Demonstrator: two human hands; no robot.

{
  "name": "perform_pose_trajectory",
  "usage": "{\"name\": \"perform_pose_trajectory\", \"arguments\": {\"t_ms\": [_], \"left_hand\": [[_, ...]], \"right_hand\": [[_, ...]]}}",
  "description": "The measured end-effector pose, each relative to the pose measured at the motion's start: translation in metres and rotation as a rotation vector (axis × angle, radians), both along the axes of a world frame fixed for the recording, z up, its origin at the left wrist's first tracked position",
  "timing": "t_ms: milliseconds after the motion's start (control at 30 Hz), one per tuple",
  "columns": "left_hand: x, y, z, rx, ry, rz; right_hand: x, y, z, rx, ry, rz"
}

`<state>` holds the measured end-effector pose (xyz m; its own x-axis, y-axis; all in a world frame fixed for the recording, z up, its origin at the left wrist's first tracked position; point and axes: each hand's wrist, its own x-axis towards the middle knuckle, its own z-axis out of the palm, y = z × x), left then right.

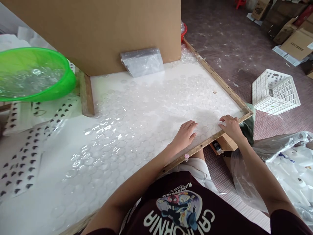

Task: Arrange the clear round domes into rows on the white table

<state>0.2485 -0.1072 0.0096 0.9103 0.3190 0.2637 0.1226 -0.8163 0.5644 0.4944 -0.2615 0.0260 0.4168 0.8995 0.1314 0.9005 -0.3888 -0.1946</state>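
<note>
Many clear round plastic discs point(107, 137) lie scattered over a white tabletop point(46, 182) with a raised wooden edge. My left hand point(184, 134) rests low over the discs near the front edge, its thumb apart from the fingers and nothing visible in it. To its right, my right hand point(231, 126) is at the corner of the table, fingers bent and thumb apart. A small glint shows between that thumb and forefinger; I cannot make out whether it is a disc.
A large cardboard box point(117, 29) stands at the back, a folded clear plastic bag point(144, 62) before it. At left are a green basin point(69, 80) and printed sheets point(24, 163). Right, on the floor, are a white crate point(276, 91) and a plastic sack point(254, 176) of white pieces.
</note>
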Motion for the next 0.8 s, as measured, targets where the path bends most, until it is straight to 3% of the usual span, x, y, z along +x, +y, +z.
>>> {"name": "perform_pose_trajectory", "arguments": {"t_ms": [333,533,700,800], "left_hand": [[0.0,0.002,-0.003,0.035,0.008,-0.005],[0.002,0.004,-0.004,0.094,0.058,-0.025],[0.0,0.005,-0.001,0.147,0.06,-0.022],[-0.005,0.005,0.0,0.175,0.065,-0.018]], "right_hand": [[-0.015,0.015,0.002,-0.012,0.058,0.05],[-0.025,0.023,0.005,-0.008,0.015,-0.016],[-0.055,0.041,0.002,0.046,0.116,0.185],[-0.072,0.05,-0.003,0.045,0.11,0.219]]}}
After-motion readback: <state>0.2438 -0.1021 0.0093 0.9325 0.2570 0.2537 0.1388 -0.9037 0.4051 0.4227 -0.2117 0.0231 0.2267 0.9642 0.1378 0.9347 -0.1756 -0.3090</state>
